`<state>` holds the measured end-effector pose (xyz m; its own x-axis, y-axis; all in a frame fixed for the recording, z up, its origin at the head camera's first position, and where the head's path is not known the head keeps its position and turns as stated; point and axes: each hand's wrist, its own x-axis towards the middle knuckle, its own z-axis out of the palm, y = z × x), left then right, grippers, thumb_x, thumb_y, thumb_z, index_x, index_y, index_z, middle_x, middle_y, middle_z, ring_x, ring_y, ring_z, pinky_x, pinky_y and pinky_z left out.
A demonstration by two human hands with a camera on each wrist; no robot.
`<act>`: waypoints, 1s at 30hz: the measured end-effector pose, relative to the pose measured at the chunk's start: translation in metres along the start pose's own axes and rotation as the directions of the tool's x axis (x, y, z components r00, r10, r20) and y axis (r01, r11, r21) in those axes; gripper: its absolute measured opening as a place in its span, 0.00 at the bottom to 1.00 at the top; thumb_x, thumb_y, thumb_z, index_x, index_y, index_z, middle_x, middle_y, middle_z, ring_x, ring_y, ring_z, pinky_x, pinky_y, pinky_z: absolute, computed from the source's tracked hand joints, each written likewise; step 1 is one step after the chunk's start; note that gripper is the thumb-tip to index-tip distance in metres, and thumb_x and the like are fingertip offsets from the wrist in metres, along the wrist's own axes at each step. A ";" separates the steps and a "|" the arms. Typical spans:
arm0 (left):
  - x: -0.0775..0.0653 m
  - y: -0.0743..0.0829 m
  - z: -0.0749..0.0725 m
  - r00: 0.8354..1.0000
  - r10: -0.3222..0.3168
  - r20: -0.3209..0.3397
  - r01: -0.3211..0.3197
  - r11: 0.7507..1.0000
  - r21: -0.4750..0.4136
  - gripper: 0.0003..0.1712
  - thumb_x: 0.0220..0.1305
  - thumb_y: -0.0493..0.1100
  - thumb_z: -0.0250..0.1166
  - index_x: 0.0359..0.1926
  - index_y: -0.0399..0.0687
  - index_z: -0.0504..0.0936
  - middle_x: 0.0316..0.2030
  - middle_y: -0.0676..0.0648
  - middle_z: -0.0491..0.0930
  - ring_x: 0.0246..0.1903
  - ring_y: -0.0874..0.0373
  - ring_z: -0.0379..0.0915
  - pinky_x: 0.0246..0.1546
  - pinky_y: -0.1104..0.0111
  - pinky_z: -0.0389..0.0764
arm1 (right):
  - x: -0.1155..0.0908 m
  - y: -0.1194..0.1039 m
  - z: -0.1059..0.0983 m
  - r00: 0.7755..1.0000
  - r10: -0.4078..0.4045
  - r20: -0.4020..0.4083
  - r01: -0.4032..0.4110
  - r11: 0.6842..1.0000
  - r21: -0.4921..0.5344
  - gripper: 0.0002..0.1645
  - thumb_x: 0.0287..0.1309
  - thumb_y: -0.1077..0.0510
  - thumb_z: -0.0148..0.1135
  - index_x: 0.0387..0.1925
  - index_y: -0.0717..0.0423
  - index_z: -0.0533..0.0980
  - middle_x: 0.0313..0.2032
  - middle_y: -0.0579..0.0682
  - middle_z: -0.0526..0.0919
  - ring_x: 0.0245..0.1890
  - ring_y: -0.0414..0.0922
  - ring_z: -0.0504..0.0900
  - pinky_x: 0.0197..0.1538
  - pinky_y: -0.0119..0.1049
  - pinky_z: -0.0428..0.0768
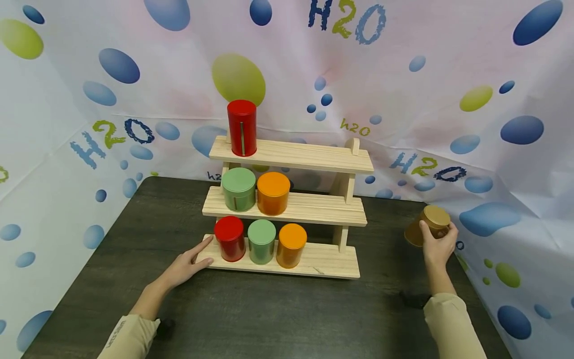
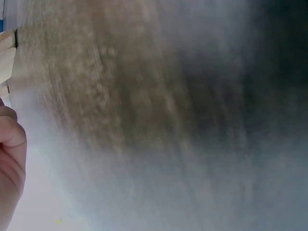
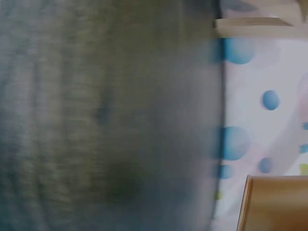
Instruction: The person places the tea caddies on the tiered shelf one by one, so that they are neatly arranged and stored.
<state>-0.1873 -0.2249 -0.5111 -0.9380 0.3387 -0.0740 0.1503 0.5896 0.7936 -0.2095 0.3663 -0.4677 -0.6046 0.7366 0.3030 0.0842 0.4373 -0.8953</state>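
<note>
My right hand (image 1: 440,247) grips a gold lidded canister (image 1: 417,229) over the table's back right corner. The canister leans, and I cannot tell whether its base touches the table. Only part of the gold canister (image 3: 276,204) enters the right wrist view. My left hand (image 1: 186,264) holds the left end of a three-tier wooden shelf (image 1: 332,259), thumb at the front edge and index finger at the rear corner. On the bottom tier stand red (image 1: 230,239), green (image 1: 262,243) and orange (image 1: 291,246) canisters. In the left wrist view the left hand (image 2: 10,154) shows at the edge.
The middle tier bears a wider green canister (image 1: 239,189) and an orange one (image 1: 273,193), side by side at the left. A tall red canister (image 1: 242,128) stands at the top tier's left end. Behind the dark table (image 1: 269,314) hangs a patterned sheet (image 1: 381,85).
</note>
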 end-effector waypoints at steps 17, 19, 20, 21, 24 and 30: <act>-0.001 -0.002 0.000 1.000 0.001 -0.004 -0.001 1.000 -0.004 0.39 0.64 0.52 0.56 0.70 0.45 0.51 0.66 0.31 0.51 0.62 0.31 0.50 0.54 0.38 0.59 | 0.013 -0.104 -0.003 0.992 -0.082 0.099 0.033 0.905 0.424 0.32 0.52 0.58 0.64 0.58 0.52 0.64 0.46 0.43 0.67 0.42 0.36 0.66 0.41 0.26 0.69; -0.001 -0.002 0.000 1.000 0.007 -0.006 -0.008 1.000 -0.007 0.39 0.64 0.51 0.56 0.70 0.44 0.51 0.66 0.31 0.51 0.62 0.31 0.50 0.53 0.38 0.59 | 0.011 -0.118 0.001 0.987 -0.123 0.106 0.064 0.894 0.444 0.31 0.52 0.59 0.64 0.58 0.52 0.65 0.46 0.43 0.67 0.42 0.37 0.66 0.40 0.27 0.69; -0.001 -0.002 0.000 1.000 0.007 -0.010 -0.007 1.000 -0.010 0.39 0.64 0.51 0.57 0.70 0.44 0.52 0.66 0.31 0.51 0.62 0.31 0.50 0.54 0.38 0.59 | 0.010 -0.124 0.003 0.983 -0.148 0.109 0.086 0.892 0.443 0.31 0.53 0.60 0.63 0.58 0.53 0.65 0.45 0.43 0.68 0.42 0.37 0.66 0.41 0.28 0.68; -0.001 -0.003 0.000 1.000 0.007 -0.010 -0.007 1.000 -0.010 0.39 0.64 0.51 0.56 0.70 0.44 0.52 0.66 0.31 0.51 0.62 0.31 0.50 0.54 0.38 0.59 | 0.009 -0.131 0.005 0.979 -0.170 0.112 0.105 0.892 0.439 0.30 0.53 0.60 0.63 0.58 0.53 0.65 0.45 0.42 0.68 0.42 0.37 0.66 0.42 0.28 0.68; 0.000 -0.004 0.001 1.000 0.005 -0.006 -0.005 1.000 -0.009 0.39 0.64 0.52 0.56 0.70 0.44 0.51 0.66 0.31 0.51 0.62 0.31 0.49 0.54 0.38 0.58 | 0.006 -0.150 0.011 0.965 -0.229 0.125 0.154 0.887 0.435 0.30 0.52 0.60 0.63 0.58 0.54 0.66 0.44 0.42 0.69 0.42 0.37 0.67 0.40 0.29 0.67; 0.001 -0.004 0.002 1.000 0.002 -0.005 -0.002 1.000 -0.011 0.39 0.63 0.52 0.57 0.70 0.46 0.52 0.66 0.31 0.51 0.62 0.32 0.50 0.54 0.38 0.59 | -0.001 -0.185 0.025 0.936 -0.299 0.185 0.174 0.851 0.495 0.29 0.51 0.59 0.64 0.56 0.52 0.67 0.46 0.44 0.70 0.44 0.38 0.67 0.39 0.31 0.68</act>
<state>-0.1880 -0.2255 -0.5154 -0.9391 0.3364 -0.0698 0.1487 0.5811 0.8001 -0.2444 0.2722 -0.3105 -0.7376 0.4638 0.4907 -0.4254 0.2452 -0.8711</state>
